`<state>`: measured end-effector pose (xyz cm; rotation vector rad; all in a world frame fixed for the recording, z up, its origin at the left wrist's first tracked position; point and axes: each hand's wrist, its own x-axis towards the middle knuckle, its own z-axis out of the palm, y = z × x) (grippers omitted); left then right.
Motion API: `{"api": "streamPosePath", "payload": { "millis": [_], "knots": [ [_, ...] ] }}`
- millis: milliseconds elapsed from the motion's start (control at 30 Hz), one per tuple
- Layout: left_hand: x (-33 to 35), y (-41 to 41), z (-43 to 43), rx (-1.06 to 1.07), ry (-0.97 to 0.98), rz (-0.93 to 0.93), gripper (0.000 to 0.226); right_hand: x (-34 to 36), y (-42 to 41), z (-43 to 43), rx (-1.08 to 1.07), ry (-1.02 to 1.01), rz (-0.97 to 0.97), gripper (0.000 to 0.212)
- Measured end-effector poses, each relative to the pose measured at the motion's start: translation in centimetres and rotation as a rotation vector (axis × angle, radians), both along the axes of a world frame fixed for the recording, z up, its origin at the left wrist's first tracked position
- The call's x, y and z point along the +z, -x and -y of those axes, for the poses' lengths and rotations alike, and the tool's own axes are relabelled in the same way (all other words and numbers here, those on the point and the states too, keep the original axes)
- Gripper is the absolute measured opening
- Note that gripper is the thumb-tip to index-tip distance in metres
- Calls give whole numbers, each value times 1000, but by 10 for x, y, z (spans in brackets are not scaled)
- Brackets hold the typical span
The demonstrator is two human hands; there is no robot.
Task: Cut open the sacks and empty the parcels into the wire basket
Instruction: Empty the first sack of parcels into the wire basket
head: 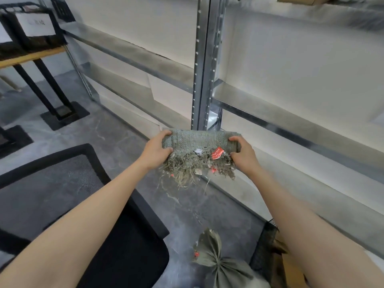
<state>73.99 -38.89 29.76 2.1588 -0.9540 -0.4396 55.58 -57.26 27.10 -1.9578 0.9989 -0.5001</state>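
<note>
I hold a folded grey-green woven sack out in front of me, above the floor near the shelving. Its frayed cut edge hangs down in loose threads, with a red tag among them. My left hand grips the sack's left end and my right hand grips its right end. Another sack, tied shut and full, lies on the floor at the bottom of the view. The dark wire basket stands at the bottom right, partly hidden by my right forearm, with brown cardboard parcels inside.
A black mesh office chair stands at the lower left. Galvanised metal shelving runs along the wall ahead and to the right. A wooden table with black legs carries black crates at the upper left. The floor is grey.
</note>
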Motion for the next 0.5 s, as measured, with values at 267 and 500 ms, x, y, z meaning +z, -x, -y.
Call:
{"api": "streamPosePath", "payload": {
  "millis": [267, 500],
  "knots": [
    [-55, -64, 39, -16, -31, -52, 54, -44, -59, 25, -71, 14, -101, 55],
    [-136, -111, 73, 14, -113, -73, 55, -112, -104, 53, -91, -36, -179, 44]
  ]
}}
